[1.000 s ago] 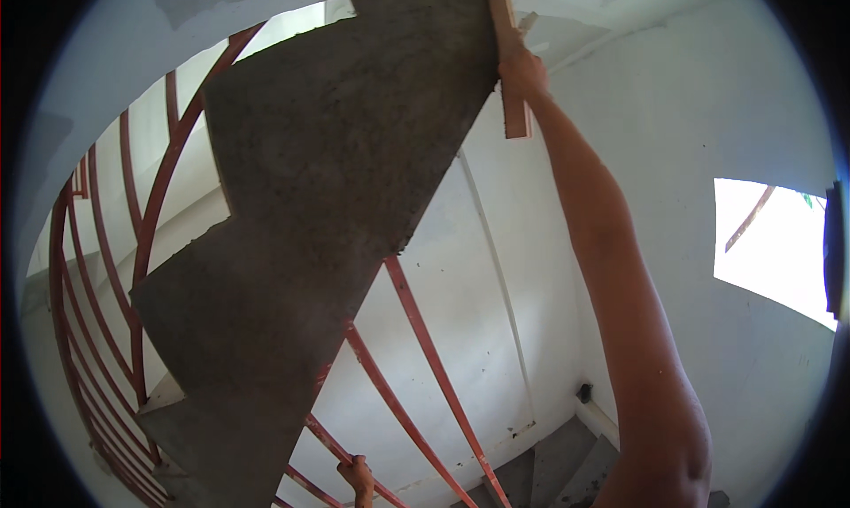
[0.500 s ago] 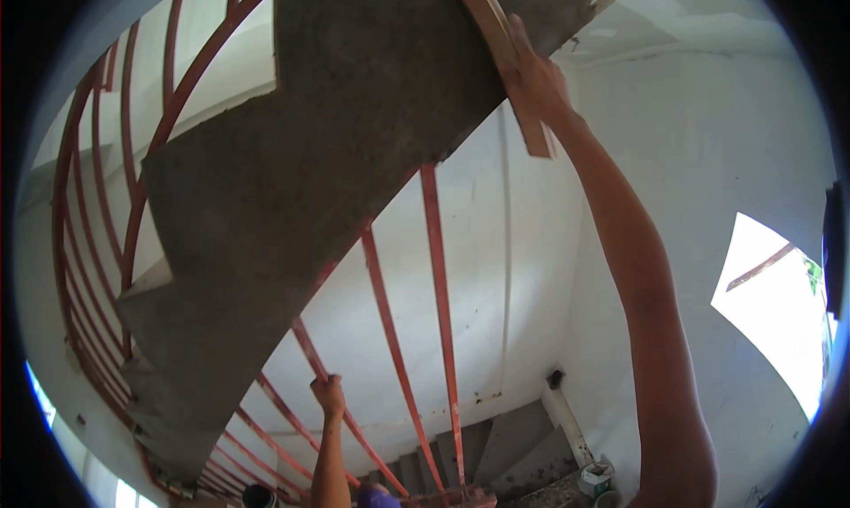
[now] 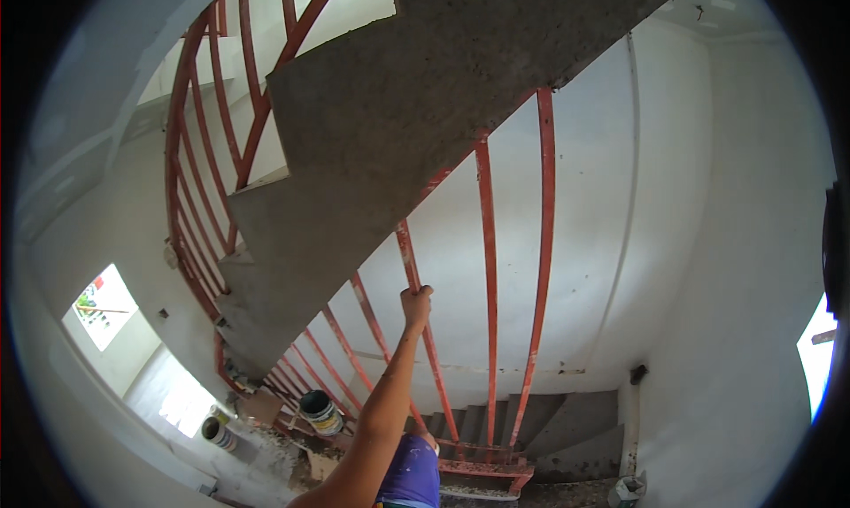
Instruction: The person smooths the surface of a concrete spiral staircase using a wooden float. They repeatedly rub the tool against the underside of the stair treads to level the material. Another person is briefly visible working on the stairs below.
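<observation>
My left hand (image 3: 416,305) is closed around a red metal baluster (image 3: 428,344), its arm reaching up from the lower edge. Right above it, the rough grey plastered side of a stair flight (image 3: 372,127) slants from upper right down to lower left, its stepped edge facing left. My right hand is out of view, and so is the long wooden strip it held earlier.
More red balusters (image 3: 488,269) stand to the right, above a red base rail (image 3: 496,465). Lower grey steps (image 3: 567,437) wind behind them. Buckets (image 3: 320,412) stand at lower left; a white container (image 3: 626,490) sits at lower right. A curved red handrail (image 3: 173,154) climbs at left.
My view has swung, so the stairs sit farther right in it. My right hand, earlier pressing a wooden strip against the stair side, has left the view. The left hand keeps its hold.
</observation>
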Motion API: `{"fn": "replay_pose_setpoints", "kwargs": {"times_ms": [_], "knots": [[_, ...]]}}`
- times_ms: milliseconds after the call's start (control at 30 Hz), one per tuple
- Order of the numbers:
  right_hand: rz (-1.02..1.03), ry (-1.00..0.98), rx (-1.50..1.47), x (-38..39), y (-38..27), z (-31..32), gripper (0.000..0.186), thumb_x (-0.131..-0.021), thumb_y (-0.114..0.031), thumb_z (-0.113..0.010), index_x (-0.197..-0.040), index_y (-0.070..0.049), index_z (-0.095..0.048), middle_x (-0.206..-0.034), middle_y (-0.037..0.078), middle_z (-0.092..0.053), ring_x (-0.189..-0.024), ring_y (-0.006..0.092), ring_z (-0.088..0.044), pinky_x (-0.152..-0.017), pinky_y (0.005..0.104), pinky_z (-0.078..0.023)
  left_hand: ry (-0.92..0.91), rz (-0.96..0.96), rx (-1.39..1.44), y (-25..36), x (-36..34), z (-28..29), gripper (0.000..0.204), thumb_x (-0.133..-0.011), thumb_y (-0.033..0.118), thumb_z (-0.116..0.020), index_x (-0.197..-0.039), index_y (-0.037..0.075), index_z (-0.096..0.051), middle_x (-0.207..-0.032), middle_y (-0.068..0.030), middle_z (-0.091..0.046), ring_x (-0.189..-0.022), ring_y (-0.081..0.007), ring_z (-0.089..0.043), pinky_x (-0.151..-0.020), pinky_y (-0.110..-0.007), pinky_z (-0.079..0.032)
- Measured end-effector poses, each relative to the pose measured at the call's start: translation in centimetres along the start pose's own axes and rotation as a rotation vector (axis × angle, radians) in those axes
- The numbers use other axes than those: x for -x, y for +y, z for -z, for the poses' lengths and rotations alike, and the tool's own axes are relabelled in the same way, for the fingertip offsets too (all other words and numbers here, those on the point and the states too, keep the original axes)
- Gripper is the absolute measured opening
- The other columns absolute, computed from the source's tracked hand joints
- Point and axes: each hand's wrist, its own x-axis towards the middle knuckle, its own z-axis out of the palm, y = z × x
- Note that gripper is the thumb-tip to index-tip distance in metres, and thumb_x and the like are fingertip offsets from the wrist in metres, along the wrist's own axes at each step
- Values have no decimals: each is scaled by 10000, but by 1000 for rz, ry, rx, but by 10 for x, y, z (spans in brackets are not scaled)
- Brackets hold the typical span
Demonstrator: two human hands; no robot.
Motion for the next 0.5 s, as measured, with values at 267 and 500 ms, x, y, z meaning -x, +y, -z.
{"fn": "replay_pose_setpoints", "kwargs": {"times_ms": [267,500], "knots": [[-92,-152,-141,11,5,-21,424,-781,-191,-613,-1143,9,-524,-985,181,-615,-848,340,-594,-796,379,-477,-23,-32,-3,3,0,-1,292,-721,106,-596,-492,111,-416,-427,42,-389,-335,-69,-359,-341,-259,-251],[47,-103,-349,-52,-32,-33,397,-777,-187,-615,-1119,-4,-536,-971,152,-616,-854,316,-589,-792,349,-473,-56,-14,-16,7,-1,11,304,-714,116,-582,-472,92,-401,-438,38,-392,-367,-71,-356,-369,-275,-262]]}}
